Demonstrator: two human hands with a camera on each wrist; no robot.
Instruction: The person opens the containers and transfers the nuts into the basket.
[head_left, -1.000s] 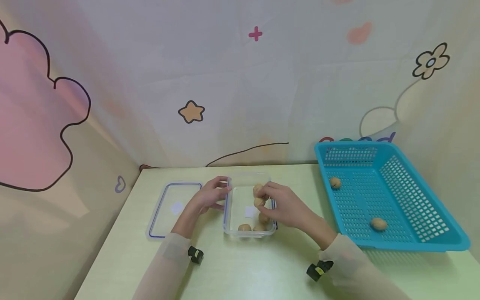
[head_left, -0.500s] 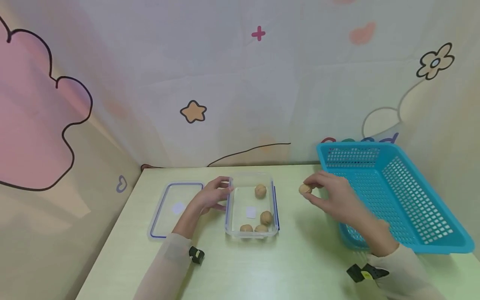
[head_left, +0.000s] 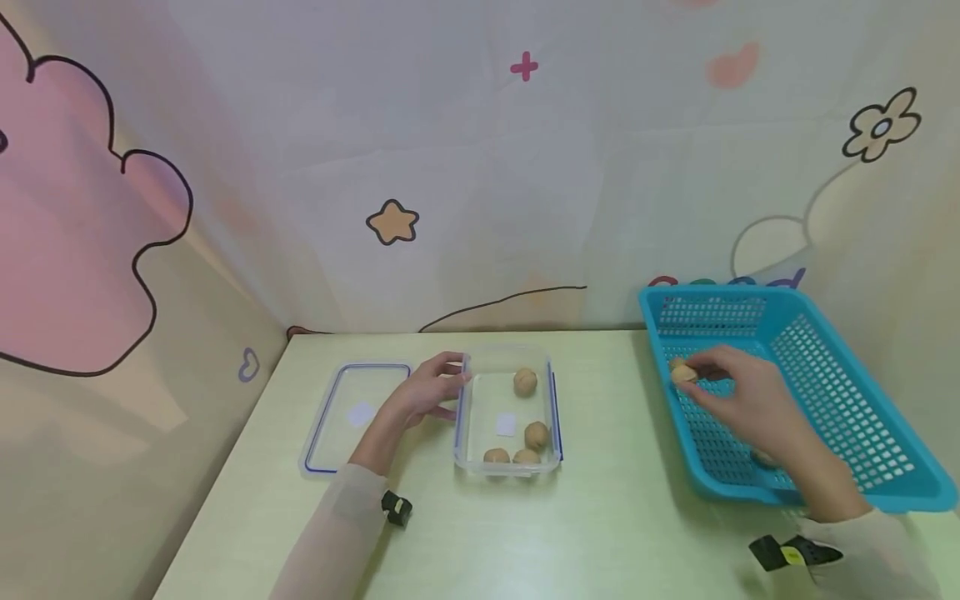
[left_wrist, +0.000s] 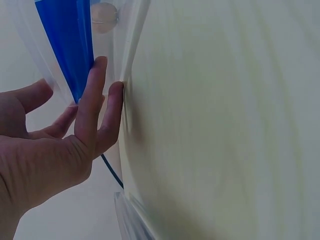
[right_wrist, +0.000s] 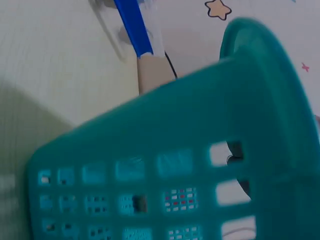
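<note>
A walnut (head_left: 683,375) is pinched between the thumb and fingers of my right hand (head_left: 757,400), above the left side of a blue plastic basket (head_left: 862,375). Just behind it, a second walnut (head_left: 677,362) is partly covered. Another walnut (head_left: 763,458) in the basket is mostly hidden by the hand. My left hand (head_left: 427,392) rests its fingertips against the left wall of a clear lidless container (head_left: 459,433). Inside that container lie several walnuts (head_left: 525,382). In the left wrist view, the extended fingers (left_wrist: 90,100) touch the container's blue flap (left_wrist: 70,40).
The clear lid (head_left: 322,425) with a blue seal lies flat to the left of the container. A printed curtain (head_left: 480,167) hangs behind the table (head_left: 600,517). The basket's side wall (right_wrist: 150,135) hides the right hand in the right wrist view.
My right hand has carried a walnut from the clear container rightward to over the blue basket. My left hand has stayed at the container's left wall.
</note>
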